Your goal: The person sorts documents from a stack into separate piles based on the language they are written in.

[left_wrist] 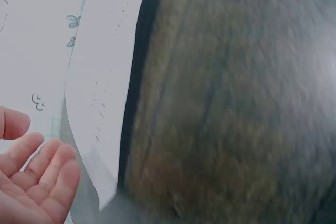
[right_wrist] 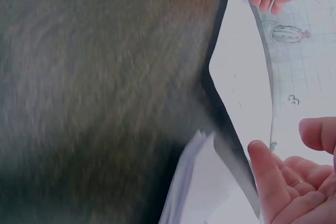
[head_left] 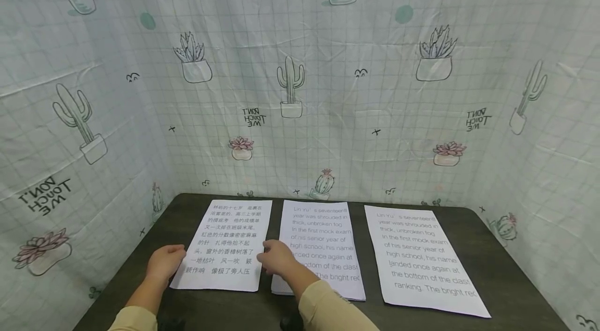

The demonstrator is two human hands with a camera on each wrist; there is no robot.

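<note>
A white sheet of paper [head_left: 225, 247] printed with Chinese characters lies on the dark table, left of the middle. At its left edge is my left hand [head_left: 165, 264], fingertips right by the paper. My right hand [head_left: 277, 258] is at the opposite edge, between this sheet and a paper stack [head_left: 323, 253] with English text, whose left side it partly covers. Both wrist views show the thumbs apart from the loosely bent fingers: the left hand [left_wrist: 39, 182] beside the sheet [left_wrist: 107, 77], the right hand [right_wrist: 294, 182] with its index fingertip overlapping the paper's edge.
Another English-printed sheet [head_left: 422, 263] lies slightly askew at the right of the dark table [head_left: 497, 268]. A pale curtain [head_left: 319, 138] with cactus drawings hangs behind and on both sides. Two dark objects show at the table's near edge, one of them a rounded shape [head_left: 291, 322].
</note>
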